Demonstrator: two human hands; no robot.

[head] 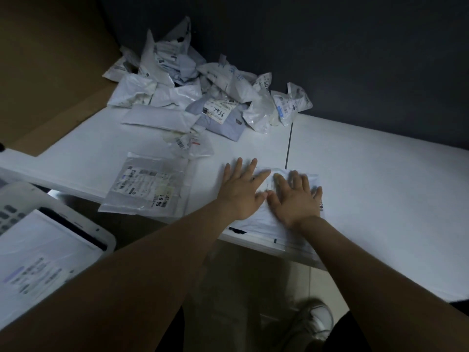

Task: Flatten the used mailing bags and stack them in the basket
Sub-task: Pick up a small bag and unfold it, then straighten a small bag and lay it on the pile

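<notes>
Here, a white mailing bag (264, 227) lies directly beneath both hands, at the near edge of the table (380, 189). The left hand (241, 193) and right hand (295, 199) lie side by side, thumbs nearly touching. Their fingers are straight and spread and the palms press flat on the bag; neither grasps anything. A flattened clear bag (149, 186) lies just left of the left hand. A pile of crumpled bags (203, 85) sits beyond the fingertips. The basket (109, 241), holding a flat bag (43, 260), stands left of the left forearm.
</notes>
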